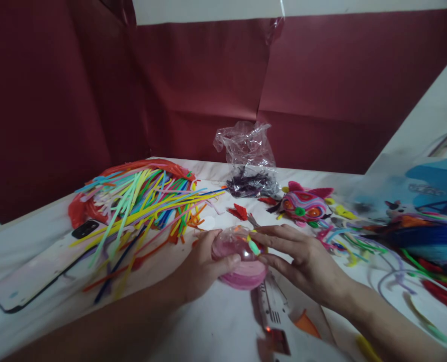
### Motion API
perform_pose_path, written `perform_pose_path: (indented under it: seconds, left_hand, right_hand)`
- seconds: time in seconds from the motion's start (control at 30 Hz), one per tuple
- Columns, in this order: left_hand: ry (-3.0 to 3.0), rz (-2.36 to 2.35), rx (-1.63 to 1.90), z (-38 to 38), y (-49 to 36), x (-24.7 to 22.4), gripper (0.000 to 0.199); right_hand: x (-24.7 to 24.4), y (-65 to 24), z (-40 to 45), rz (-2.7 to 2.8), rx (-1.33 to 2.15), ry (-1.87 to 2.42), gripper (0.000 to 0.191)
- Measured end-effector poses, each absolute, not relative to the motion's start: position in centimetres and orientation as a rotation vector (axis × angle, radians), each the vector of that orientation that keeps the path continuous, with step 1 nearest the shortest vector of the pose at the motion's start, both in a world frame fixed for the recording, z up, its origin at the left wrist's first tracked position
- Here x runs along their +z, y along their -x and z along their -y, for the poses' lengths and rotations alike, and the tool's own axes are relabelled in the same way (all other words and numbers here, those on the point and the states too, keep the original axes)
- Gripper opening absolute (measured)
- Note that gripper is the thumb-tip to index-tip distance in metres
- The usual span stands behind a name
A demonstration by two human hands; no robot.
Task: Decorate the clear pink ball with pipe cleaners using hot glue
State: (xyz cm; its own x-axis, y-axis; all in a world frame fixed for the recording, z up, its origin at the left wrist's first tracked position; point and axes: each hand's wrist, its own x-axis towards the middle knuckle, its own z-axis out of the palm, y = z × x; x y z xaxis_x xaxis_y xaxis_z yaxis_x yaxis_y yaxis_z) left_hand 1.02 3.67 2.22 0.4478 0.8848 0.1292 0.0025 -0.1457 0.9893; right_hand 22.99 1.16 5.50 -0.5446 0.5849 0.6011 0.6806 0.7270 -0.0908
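A pink ball (242, 274) with a shiny, see-through upper part sits in front of me, low over the table. My left hand (204, 264) is closed around its left side, the thumb lying across the front. From the right, my right hand (296, 251) pinches at the ball's upper right. Small yellow and pale green fuzzy pieces (253, 246) show at its fingertips, against the ball's surface. Just below the ball lies a white tool (271, 306) with a glowing red light, perhaps a glue gun. Red fuzzy pieces (240, 212) lie behind the ball.
Many coloured pipe cleaners (148, 201) spread over a red plastic bag at left, beside a phone (38, 266). A clear bag (249, 151) with dark strands stands behind. A pink, eared animal-face craft (302, 203) is at right, near more pipe cleaners (423, 241) and an orange piece (306, 323).
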Motion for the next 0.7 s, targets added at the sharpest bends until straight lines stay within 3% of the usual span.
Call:
perform_pose_path:
  seconds: [0.13,0.3,0.53,0.7]
  left_hand:
    - [-1.662,-0.981,0.953,-3.7,-0.9,3.2,0.051]
    - [-1.635,-0.962,0.918,-4.2,-1.4,4.4,0.035]
    - [-1.596,-1.135,0.836,-4.4,-2.8,5.7,0.065]
    - [-1.584,-1.092,0.762,-4.5,-2.8,6.6,0.045]
  right_hand:
    - [5.6,-22.8,-1.2,2.298,-0.118,0.953,0.03]
    - [6.0,-22.5,-1.0,2.314,-0.078,0.939,0.033]
    - [6.2,-22.2,-1.2,2.352,-0.074,0.945,0.027]
    - [6.0,-22.2,-1.3,2.342,-0.07,0.955,0.029]
